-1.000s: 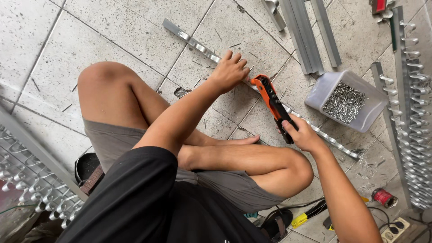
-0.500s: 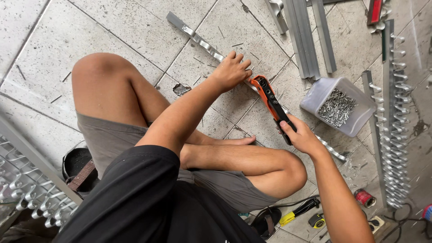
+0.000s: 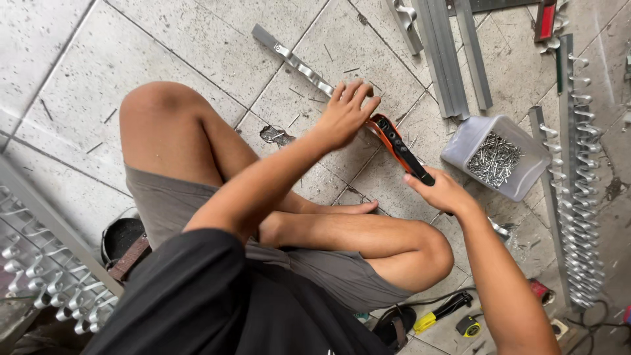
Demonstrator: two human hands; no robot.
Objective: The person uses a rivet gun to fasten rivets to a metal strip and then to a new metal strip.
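Note:
I sit cross-legged on a tiled floor. My left hand (image 3: 347, 113) presses down on a long grey metal strip (image 3: 297, 64) with curled metal pieces fixed along it. My right hand (image 3: 440, 192) grips the black handle of an orange and black hand riveter (image 3: 396, 144), whose head meets the strip just under my left fingers. The strip's far end runs up and to the left; its near part is hidden behind my hand and knee.
A clear plastic tub of rivets (image 3: 494, 158) stands right of the tool. Grey metal channels (image 3: 447, 52) lie at the top. Finished strips with curled pieces lie at the right (image 3: 578, 184) and lower left (image 3: 46, 263). A yellow-handled screwdriver (image 3: 439, 314) lies near my knee.
The view has shifted slightly, so the objects sit lower and further left. My left hand has moved a little along the strip; my right hand keeps its grip on the riveter.

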